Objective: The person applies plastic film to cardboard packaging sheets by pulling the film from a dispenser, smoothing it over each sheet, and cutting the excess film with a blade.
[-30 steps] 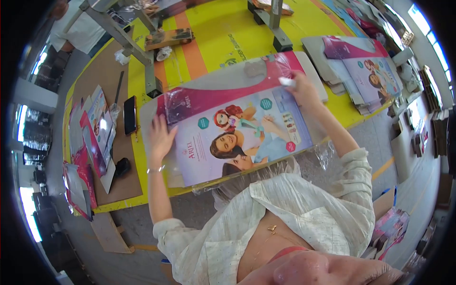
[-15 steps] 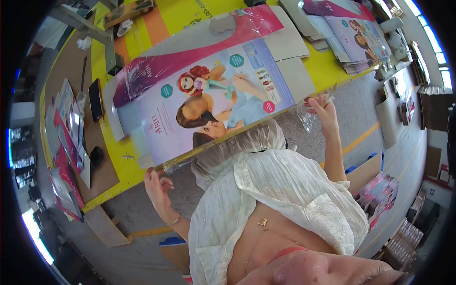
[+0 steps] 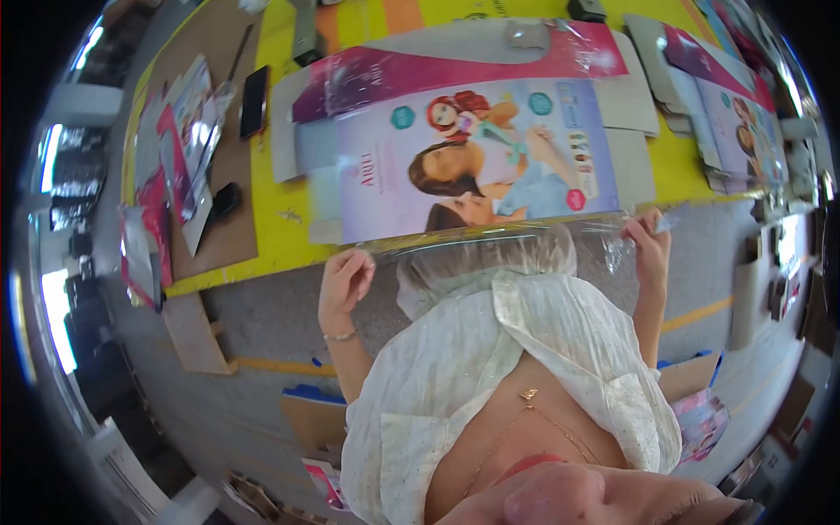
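Looking down on a printed Ariel board (image 3: 525, 179) lying flat, face up, along the near edge of the yellow worktop (image 3: 293, 241). Showing a pink curved band on the far side, a red-haired doll and people in the picture below, and plain grey flaps (image 3: 632, 98) at the right end. Running along the front edge of the board, a shiny stretch of clear film (image 3: 503, 233), hanging down in crumples near the right end.

Seeing the right hand (image 3: 649, 249) just off the worktop's edge, with thumb and fingers pinched together on the film, a bit of it sticking out past them. Seeing the left hand (image 3: 348, 284) at the other end of the film, with fingers curled inward and tips close together. Cannot tell, at this size, about any firm hold on the film there.

Moving outward to the left, finding a phone (image 3: 254, 102) by the edge of a brown sheet (image 3: 234, 157), then a small black object (image 3: 226, 200) and a loose heap of printed pieces (image 3: 182, 162) on that sheet. Noting more printed boards (image 3: 737, 131) piled at the right, near the grey flaps. Spotting a metal leg (image 3: 305, 39) standing beyond the board, toward its left end.
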{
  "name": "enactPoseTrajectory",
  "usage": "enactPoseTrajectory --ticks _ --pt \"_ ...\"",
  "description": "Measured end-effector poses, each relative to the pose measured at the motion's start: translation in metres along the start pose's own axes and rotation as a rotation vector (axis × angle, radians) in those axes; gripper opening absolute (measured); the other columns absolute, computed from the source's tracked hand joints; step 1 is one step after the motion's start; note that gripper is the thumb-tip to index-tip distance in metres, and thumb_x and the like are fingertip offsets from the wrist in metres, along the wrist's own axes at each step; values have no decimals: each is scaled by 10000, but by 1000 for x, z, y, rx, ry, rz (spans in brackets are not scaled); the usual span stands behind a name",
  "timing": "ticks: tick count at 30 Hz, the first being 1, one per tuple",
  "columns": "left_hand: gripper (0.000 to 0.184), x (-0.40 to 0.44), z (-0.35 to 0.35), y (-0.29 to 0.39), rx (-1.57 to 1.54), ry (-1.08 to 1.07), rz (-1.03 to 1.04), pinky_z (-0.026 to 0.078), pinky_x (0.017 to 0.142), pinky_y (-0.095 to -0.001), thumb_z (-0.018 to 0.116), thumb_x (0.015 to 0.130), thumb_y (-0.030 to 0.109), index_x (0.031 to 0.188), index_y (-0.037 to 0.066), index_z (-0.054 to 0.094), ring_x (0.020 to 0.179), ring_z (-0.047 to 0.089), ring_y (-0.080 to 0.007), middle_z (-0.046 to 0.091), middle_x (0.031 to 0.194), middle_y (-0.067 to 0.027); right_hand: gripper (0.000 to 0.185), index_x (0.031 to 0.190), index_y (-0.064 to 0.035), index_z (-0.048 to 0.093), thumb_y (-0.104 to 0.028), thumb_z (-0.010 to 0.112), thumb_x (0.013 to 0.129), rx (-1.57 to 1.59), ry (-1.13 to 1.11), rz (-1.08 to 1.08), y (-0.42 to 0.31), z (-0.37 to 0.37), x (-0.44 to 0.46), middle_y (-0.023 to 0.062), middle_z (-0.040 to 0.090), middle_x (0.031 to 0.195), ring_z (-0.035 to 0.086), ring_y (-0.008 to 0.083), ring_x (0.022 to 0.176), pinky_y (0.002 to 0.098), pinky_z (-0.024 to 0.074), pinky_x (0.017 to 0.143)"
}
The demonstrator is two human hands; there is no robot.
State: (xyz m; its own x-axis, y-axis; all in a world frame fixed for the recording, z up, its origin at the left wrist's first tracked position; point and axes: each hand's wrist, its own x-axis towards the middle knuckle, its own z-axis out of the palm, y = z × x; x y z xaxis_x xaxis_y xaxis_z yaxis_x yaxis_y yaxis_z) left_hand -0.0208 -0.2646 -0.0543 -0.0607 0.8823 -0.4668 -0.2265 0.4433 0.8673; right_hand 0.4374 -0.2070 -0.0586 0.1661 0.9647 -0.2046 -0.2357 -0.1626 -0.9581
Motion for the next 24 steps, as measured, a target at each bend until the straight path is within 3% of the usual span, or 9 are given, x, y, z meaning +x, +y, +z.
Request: enactPoseTrajectory --ticks 5,11,14,16,18,23,24 --pt "370 10 13 -3 -257 -391 -151 429 414 -202 468 916 277 989 -57 609 489 520 -135 630 767 -143 262 704 -119 355 34 554 780 -68 -20 155 -13 17 0 94 590 657 547 154 531 229 454 519" --pt "429 17 12 -10 -301 -375 -28 529 625 -242 431 935 279 1145 -88 504 648 625 -203 630 967 -193 239 730 -119 365 40 527 805 132 -108 190 -18 5 9 132 620 692 576 158 515 199 463 473" --pt "439 9 40 14 -882 -374 -167 418 942 -362 373 951 258 1192 -103 434 1070 511 -343 467 1213 -280 219 760 -104 377 54 515 823 338 -47 297 -27 15 9 209 629 875 636 213 657 213 528 557" --pt "453 4 49 27 -934 -393 -132 327 1047 -402 352 956 259 1224 -104 395 1209 408 -376 388 1292 -298 210 769 -98 378 51 511 834 390 -41 294 -30 21 4 238 619 957 657 243 744 224 549 605" --pt "479 4 50 32 -908 -358 -19 275 1071 -429 337 959 287 1292 -56 330 1263 334 -371 347 1346 -255 173 785 -77 389 30 508 852 454 -27 280 -35 23 -1 273 568 1079 630 290 917 263 551 727" --pt "448 25 10 34 -786 -423 51 325 1033 -449 364 950 270 1304 -4 335 1261 338 -368 345 1364 -216 138 802 -60 407 13 508 861 430 103 169 -38 3 16 290 545 1110 603 312 980 286 530 802" --pt "441 28 -1 33 -726 -355 139 346 1014 -443 402 935 260 1299 17 350 1239 368 -356 367 1352 -196 121 816 -60 419 1 512 864 440 110 114 -37 -3 23 281 547 1113 607 302 972 293 523 817"
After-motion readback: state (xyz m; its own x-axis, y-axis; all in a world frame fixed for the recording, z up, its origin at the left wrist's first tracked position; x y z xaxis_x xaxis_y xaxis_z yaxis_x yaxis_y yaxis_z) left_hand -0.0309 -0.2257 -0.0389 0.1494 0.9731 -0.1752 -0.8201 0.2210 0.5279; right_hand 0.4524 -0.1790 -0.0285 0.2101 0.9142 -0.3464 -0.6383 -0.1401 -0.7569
